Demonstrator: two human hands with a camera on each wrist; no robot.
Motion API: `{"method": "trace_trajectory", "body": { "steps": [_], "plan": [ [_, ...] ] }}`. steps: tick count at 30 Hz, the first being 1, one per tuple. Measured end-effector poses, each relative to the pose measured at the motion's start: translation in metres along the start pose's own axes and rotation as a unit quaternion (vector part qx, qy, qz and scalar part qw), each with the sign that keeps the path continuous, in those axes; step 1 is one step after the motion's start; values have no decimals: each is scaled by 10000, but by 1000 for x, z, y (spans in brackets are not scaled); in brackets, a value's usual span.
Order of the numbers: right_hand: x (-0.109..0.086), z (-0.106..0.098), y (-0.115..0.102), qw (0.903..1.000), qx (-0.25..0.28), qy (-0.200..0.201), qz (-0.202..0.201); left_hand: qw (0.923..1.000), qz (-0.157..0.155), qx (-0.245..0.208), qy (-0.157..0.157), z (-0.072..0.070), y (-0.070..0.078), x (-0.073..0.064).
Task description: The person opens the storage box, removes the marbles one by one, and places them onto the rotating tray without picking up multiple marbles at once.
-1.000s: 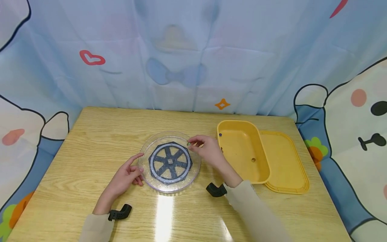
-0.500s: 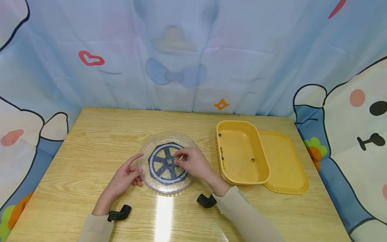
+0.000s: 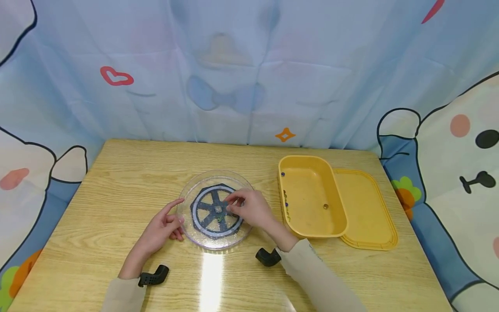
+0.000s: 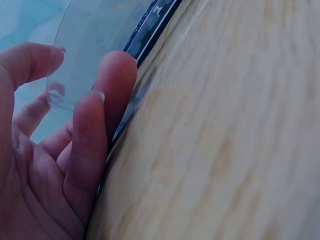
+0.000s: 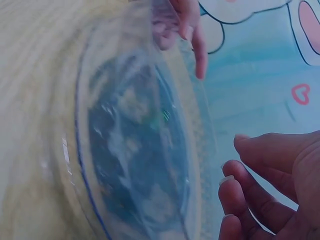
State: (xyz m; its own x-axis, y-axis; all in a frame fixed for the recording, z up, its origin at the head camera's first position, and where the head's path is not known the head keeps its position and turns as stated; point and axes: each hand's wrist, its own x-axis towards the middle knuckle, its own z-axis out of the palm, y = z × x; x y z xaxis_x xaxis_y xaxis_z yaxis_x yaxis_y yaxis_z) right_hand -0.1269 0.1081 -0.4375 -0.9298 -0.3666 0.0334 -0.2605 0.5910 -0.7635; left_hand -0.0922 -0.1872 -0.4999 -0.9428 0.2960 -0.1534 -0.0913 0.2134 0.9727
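A clear round dish [image 3: 238, 177] stands on the table, with a dark spoked wheel shape [image 3: 214, 197] in its middle. My left hand [image 3: 157, 227] is at the dish's left rim, thumb and forefinger spread along it; the left wrist view shows these fingertips [image 4: 115, 70] against the clear wall. Above the dish's right half is my right hand [image 3: 251, 210]. Its thumb and fingers stand apart in the right wrist view, with nothing visible between them. A small green marble [image 5: 164, 116] shows inside the dish, left of the right fingertips.
Right of the dish stands a yellow tub [image 3: 312, 221] with several small marbles, most along its left side and a brown one [image 3: 325, 206] on its floor. A yellow lid [image 3: 368, 208] lies beyond it. A patterned curtain [image 3: 156, 108] hangs behind the wooden table [image 3: 128, 173].
My right hand has come left from the dish's right rim to above its middle and let go of the green marble, which is now in the dish. The left hand has stayed put.
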Motion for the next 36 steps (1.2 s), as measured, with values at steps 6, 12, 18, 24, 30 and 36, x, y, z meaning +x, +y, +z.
{"method": "trace_trajectory", "body": {
  "steps": [6,12,18,24,30,36],
  "plan": [
    [3,-18,0,9994,178,246,138,10000,-35,28,85,-1,1,-2],
    [5,-47,3,9975,-72,580,387,9999,-11,34,114,-2,0,-3],
    [8,-85,18,9930,-315,1054,433,10000,-9,23,88,-3,-1,-2],
    [11,-122,41,9905,-225,1171,682,10000,12,47,66,-2,-1,-1],
    [14,-145,69,9853,-80,1381,1007,10000,-3,34,56,-1,-1,-1],
    [15,-146,92,9840,65,1088,1411,10000,-28,14,47,0,-2,-1]
  ]
}}
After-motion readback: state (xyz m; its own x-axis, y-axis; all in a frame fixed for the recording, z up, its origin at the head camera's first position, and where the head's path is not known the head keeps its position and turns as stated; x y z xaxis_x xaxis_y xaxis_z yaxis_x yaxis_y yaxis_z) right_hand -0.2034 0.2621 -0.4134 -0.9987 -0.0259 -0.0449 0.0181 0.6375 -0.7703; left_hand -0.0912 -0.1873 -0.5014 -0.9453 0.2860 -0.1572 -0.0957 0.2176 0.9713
